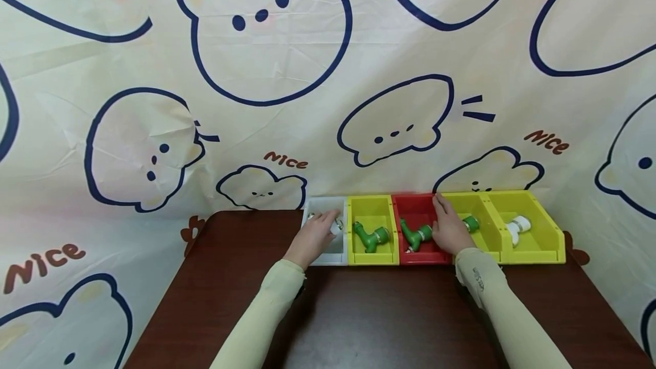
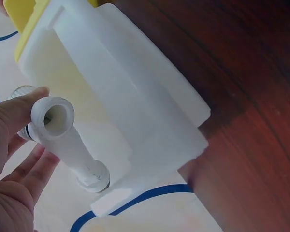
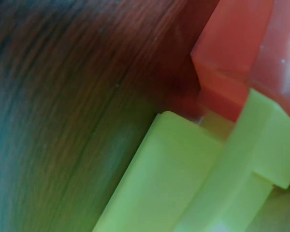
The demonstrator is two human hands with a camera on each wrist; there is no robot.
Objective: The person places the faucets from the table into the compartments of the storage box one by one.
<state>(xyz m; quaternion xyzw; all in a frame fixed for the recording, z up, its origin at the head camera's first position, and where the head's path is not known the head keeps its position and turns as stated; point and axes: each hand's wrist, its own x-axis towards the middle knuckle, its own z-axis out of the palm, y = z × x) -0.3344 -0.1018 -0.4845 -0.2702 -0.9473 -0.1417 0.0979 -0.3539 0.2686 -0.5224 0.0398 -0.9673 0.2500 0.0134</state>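
Note:
My left hand is over the white bin at the left end of a row. In the left wrist view its thumb and fingers pinch a white plastic pipe fitting, a branched piece with an open round end towards the camera. My right hand rests with fingers stretched forward along the wall between the red bin and the yellow bin beside it. A green pipe fitting lies in the red bin. The right wrist view shows only bin fronts, with that hand out of sight.
Another green fitting lies in the yellow bin between the white and red ones. Part of a green fitting shows right of my right hand. A white fitting lies in the far right yellow bin. The bins stand on a dark wooden table against a printed cloth.

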